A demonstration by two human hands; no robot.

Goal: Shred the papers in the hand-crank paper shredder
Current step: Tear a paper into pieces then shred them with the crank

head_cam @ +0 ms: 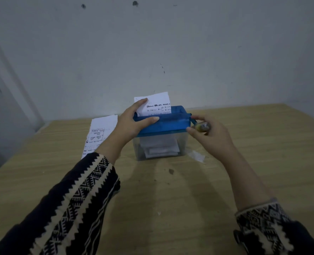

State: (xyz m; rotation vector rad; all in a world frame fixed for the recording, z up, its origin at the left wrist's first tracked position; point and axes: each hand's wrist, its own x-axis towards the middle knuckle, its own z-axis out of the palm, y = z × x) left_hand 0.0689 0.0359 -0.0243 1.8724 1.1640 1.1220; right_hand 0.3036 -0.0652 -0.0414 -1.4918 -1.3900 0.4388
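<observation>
A small hand-crank shredder with a blue lid (170, 120) and a clear bin (161, 147) stands on the wooden table (170, 190). A printed white sheet (157, 104) stands upright in the lid's slot. My left hand (132, 122) grips the lid's left end, thumb along its front, fingers against the sheet. My right hand (210, 134) pinches the crank handle (201, 127) at the lid's right end. White paper lies inside the bin.
More printed sheets (99, 134) lie flat on the table left of the shredder. A small scrap of paper (196, 156) lies by the bin's right front corner. A grey wall (152, 52) stands right behind the table's far edge.
</observation>
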